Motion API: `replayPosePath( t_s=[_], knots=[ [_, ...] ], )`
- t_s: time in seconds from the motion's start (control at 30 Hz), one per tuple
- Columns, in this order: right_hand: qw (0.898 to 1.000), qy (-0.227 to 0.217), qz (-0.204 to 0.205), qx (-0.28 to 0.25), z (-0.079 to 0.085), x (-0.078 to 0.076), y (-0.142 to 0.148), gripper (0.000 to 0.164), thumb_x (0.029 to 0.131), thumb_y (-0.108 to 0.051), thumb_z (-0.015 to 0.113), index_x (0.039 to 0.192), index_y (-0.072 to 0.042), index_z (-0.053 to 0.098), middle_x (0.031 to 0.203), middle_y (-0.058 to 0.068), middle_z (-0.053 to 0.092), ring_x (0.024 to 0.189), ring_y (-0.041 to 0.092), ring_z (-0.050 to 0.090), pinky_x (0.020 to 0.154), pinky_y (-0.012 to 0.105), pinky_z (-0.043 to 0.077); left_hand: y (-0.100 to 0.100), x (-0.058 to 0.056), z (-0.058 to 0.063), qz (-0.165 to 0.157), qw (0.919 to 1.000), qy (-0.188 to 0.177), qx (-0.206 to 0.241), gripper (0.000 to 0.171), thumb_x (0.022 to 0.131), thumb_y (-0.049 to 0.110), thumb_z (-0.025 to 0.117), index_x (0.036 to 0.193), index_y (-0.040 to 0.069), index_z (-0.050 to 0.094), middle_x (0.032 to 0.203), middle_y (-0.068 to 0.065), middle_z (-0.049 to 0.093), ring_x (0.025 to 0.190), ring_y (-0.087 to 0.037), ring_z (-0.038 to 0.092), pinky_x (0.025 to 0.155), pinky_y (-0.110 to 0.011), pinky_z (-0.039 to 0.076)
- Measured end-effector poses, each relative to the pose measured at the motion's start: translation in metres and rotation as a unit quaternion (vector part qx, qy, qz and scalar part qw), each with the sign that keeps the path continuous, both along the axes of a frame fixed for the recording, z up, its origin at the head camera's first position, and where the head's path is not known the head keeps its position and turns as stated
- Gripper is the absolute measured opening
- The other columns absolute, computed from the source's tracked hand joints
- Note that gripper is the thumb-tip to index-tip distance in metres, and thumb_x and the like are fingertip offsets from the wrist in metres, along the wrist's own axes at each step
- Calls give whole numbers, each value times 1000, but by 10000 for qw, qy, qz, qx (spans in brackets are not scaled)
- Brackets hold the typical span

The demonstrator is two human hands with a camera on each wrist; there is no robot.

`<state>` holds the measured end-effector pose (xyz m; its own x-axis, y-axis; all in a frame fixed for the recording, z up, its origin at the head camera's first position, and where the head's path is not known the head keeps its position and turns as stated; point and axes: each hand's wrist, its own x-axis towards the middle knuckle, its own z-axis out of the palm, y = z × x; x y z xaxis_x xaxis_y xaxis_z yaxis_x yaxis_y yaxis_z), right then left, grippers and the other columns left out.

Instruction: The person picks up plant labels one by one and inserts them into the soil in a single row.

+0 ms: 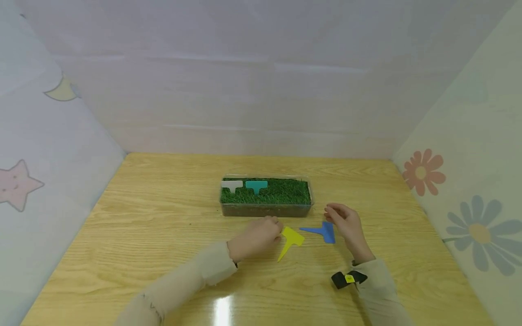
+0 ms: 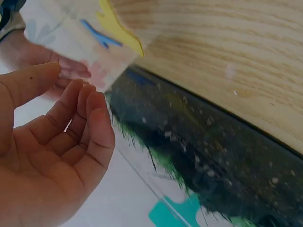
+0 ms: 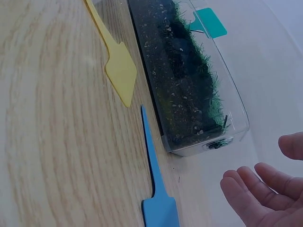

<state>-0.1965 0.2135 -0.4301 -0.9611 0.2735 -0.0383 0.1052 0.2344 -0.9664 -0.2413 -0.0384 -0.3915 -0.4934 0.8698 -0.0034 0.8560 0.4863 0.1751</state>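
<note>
A yellow plant label (image 1: 292,239) lies on the table beside my left hand (image 1: 258,237). That hand's fingers are loosely bent, with nothing between them in the left wrist view. Farther right lies a blue plant label (image 1: 325,231), its pointed end toward the left. My right hand (image 1: 346,222) hovers close by the blue label's wide end; its fingers (image 3: 246,191) and thumb stand apart and hold nothing. Behind both hands is a clear planter box (image 1: 266,210) of dark soil and green grass. A white label (image 1: 232,184) and a teal label (image 1: 256,185) stand upright in its left half.
The wooden table (image 1: 142,217) carries all of this. A pale wall (image 1: 261,108) rises behind it, and printed side walls stand left and right. A black strap (image 1: 346,279) with a yellow mark sits at the right sleeve.
</note>
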Motion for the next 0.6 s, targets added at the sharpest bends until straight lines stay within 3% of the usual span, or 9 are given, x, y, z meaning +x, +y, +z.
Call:
replayPosePath(
  t_s=[0.2, 0.33, 0.6],
  knots=[
    [9997, 215, 125, -14, -21, -2, 10, 49, 90, -29, 57, 116, 12, 52, 105, 25, 58, 85, 17, 63, 72, 23, 51, 12, 7, -11, -392, 9978, 287, -459, 7, 86, 17, 63, 81, 14, 67, 76, 2, 58, 65, -9, 50, 55, -18, 42],
    [9993, 299, 139, -166, -34, -5, 17, 42, 91, -25, 57, 115, 9, 55, 102, 20, 61, 82, 14, 63, 70, 23, 51, 18, 9, -16, -228, 9968, 158, -749, 14, 86, 20, 60, 74, 14, 64, 74, 0, 56, 63, -12, 48, 54, -23, 42],
    [9999, 87, 24, 143, 0, 0, 0, 47, 92, -26, 55, 115, 15, 52, 106, 29, 56, 86, 21, 62, 74, 26, 51, 26, 10, -25, -93, 9903, -90, -1385, 31, 85, 33, 59, 57, 19, 53, 69, 1, 56, 64, -14, 48, 58, -27, 41]
  ],
)
